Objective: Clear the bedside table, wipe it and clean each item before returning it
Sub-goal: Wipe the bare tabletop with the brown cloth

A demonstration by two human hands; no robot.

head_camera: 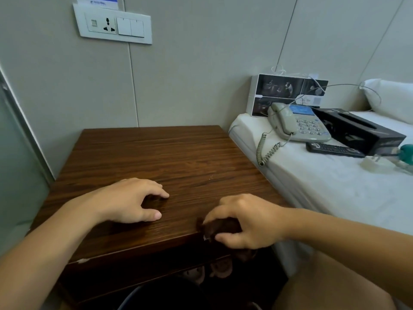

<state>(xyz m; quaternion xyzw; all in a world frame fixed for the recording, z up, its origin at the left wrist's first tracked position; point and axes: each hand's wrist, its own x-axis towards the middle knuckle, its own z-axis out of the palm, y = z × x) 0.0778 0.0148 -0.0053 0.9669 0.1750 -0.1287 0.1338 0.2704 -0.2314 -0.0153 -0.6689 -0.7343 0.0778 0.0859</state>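
Left hand (131, 201) flat (fingers spread); right hand (248, 221) clenched.

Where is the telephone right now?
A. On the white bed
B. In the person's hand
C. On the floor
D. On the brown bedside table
A. The telephone sits on the white bed, next to the black box and the remote control, while the bedside table carries only the left hand and the right hand with its dark cloth.
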